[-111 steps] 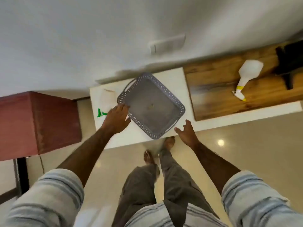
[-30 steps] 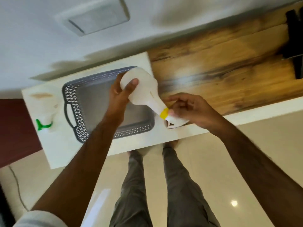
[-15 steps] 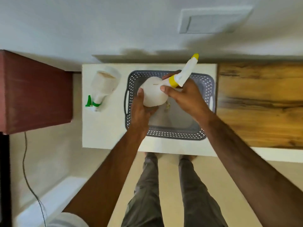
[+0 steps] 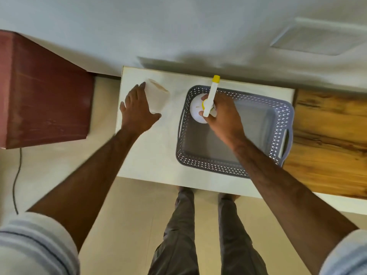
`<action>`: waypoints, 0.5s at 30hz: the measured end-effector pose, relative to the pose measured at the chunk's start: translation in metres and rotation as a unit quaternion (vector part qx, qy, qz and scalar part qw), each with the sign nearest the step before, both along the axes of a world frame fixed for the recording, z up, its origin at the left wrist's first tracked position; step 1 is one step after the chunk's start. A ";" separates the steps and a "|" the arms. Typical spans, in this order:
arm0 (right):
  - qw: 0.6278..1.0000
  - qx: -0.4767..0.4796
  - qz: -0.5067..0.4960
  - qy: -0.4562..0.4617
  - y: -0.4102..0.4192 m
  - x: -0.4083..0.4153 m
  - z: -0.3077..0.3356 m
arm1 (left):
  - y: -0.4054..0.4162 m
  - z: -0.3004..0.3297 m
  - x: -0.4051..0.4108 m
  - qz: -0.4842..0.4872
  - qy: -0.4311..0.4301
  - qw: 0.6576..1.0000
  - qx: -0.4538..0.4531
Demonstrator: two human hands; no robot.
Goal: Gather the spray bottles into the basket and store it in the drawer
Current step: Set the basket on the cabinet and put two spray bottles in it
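White counter (image 4: 151, 155), right hand (image 4: 224, 118) holding yellow-nozzled bottle (image 4: 196, 112) in basket (image 4: 278, 124) (upright), left hand (image 4: 137, 112) spread around second bottle (image 4: 156, 96).

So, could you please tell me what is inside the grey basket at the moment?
One spray bottle with a yellow nozzle stands in the basket's far-left corner, gripped by the right hand. The visible floor is bare; hand and forearm cover part.

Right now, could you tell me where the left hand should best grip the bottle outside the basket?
Probably around its wide body, coming from the left where the left hand already spreads beside it. The bottle lies on its side on the white top; its spray head is hidden.
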State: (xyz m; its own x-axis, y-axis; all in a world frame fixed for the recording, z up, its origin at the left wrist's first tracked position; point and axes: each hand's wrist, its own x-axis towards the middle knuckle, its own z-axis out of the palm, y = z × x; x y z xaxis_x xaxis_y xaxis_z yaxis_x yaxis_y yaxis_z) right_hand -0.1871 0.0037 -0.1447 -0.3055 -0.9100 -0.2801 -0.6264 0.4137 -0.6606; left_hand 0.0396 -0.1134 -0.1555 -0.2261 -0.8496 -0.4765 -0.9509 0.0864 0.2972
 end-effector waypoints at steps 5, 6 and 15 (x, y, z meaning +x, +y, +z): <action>1.000 0.010 0.011 -0.025 0.000 -0.002 -0.001 | -0.016 -0.025 0.008 -0.016 -0.025 1.000 -0.007; 0.999 0.013 0.012 -0.045 0.002 -0.005 0.000 | -0.017 -0.027 0.008 -0.006 -0.022 1.000 -0.006; 0.965 -0.015 -0.144 -0.220 0.075 -0.001 0.050 | 0.018 0.058 0.006 0.274 0.335 0.897 0.092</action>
